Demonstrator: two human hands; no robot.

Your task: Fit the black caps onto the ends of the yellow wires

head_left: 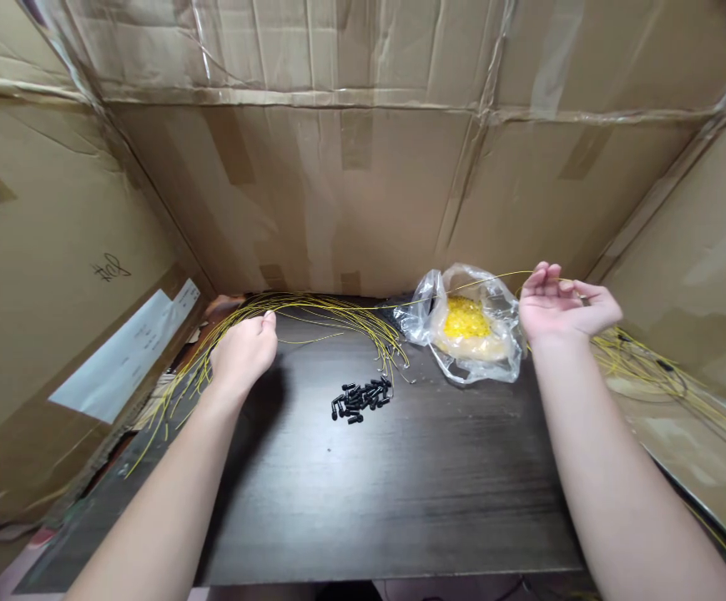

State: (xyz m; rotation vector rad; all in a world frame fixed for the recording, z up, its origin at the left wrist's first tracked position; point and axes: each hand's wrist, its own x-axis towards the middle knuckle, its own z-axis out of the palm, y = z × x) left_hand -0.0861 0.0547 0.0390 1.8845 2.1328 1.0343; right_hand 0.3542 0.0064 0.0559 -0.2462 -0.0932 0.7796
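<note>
A single yellow wire [426, 300] stretches above the dark table between my two hands. My left hand [244, 355] is closed in a pinch at its left end, beside a loose bundle of yellow wires [331, 307] with small metal tips. On the right, my right hand [567, 309] is raised, palm turned up. Its fingers curl around the wire, though the exact grip is partly hidden. Between the hands lies a small pile of black plug-like pieces [363, 399]. Close to my right hand sits a clear plastic bag [506, 359] holding small yellow pieces [466, 317].
Cardboard walls [375, 200] enclose the dark wood-grain table [438, 492] at the back and both sides. More yellow wires [644, 367] lie past its right edge. A white paper sheet [128, 355] is stuck to the left wall.
</note>
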